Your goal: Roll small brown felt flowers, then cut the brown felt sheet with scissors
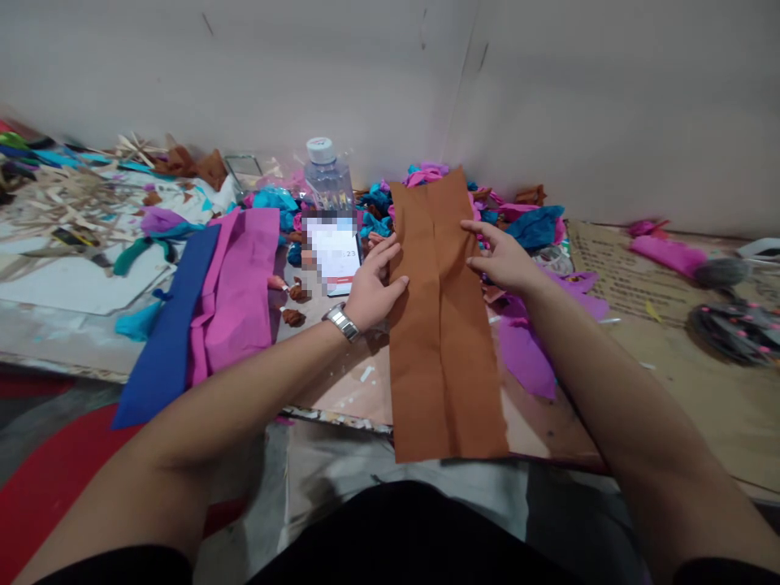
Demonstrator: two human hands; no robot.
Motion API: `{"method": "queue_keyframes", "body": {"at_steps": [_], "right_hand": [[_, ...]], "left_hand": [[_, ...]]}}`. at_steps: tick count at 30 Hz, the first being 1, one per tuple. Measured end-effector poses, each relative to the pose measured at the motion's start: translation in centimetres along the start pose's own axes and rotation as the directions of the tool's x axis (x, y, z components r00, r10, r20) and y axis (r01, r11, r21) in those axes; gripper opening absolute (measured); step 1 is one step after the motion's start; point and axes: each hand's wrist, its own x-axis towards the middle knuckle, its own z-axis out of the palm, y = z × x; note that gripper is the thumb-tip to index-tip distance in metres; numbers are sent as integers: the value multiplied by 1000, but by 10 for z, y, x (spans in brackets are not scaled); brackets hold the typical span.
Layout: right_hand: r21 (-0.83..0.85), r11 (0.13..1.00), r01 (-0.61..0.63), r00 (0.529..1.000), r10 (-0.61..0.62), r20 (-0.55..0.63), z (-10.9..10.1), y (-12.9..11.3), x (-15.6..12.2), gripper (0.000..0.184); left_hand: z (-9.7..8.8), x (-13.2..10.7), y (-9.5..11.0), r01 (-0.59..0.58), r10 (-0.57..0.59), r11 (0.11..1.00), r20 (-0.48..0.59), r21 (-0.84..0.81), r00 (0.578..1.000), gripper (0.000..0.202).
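A long sheet of brown crepe paper (420, 325) lies lengthwise in front of me, with a crease down its middle. Its near end hangs over the table edge. My left hand (379, 284) rests at its left side, fingers stretched out and thumb on the paper. At the right side, my right hand (503, 256) touches the sheet with forefinger and thumb apart; its other fingers are partly hidden. Left of the brown sheet lie pink crepe paper (244, 284) and dark blue crepe paper (174, 333), the blue one drooping over the edge.
A phone (341, 258) and a clear bottle (327, 180) stand beyond my left hand. Crumpled colored paper (536, 227) lines the wall. Wooden sticks (67, 203) are piled at the left. Purple paper (527, 349) and a dark round item (734, 329) lie to the right.
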Motion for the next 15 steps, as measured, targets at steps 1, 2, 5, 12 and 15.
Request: {"method": "queue_keyframes", "body": {"at_steps": [1, 2, 5, 12, 15], "right_hand": [[5, 1000, -17, 1000, 17, 15, 1, 1, 0, 88], [12, 1000, -28, 999, 28, 30, 2, 2, 0, 89], [29, 998, -53, 997, 52, 55, 3, 7, 2, 88], [-64, 997, -49, 998, 47, -38, 3, 17, 6, 82], [-65, 995, -72, 995, 68, -67, 1, 20, 9, 81]], "left_hand": [[-1, 1, 0, 4, -4, 1000, -18, 6, 1000, 61], [-2, 1, 0, 16, -15, 1000, -38, 10, 999, 60], [-3, 2, -1, 77, -77, 997, -64, -4, 995, 60], [-2, -4, 2, 155, -152, 987, 68, -35, 986, 51], [-2, -6, 8, 94, -95, 996, 139, 11, 986, 57]]}}
